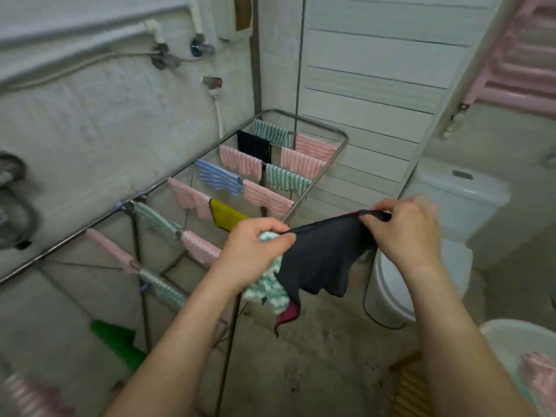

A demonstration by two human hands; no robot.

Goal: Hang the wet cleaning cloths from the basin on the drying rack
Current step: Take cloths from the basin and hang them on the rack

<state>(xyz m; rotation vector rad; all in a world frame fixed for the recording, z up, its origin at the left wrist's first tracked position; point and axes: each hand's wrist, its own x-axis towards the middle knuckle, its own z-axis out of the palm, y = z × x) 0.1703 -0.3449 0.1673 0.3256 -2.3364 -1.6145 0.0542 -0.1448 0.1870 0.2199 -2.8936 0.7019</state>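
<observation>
Holds dark cloth (pixel 325 257) spread in the air just above rack's (pixel 225 371) near end. Pinches its top edge with right hand (pixel 403 233); clutches its other corner, plus bunched green cloth (pixel 266 291), in left hand (pixel 255 248). Beyond, striped cloths (pixel 240 162) draped on rack; basin (pixel 511 332) at lower right.
</observation>
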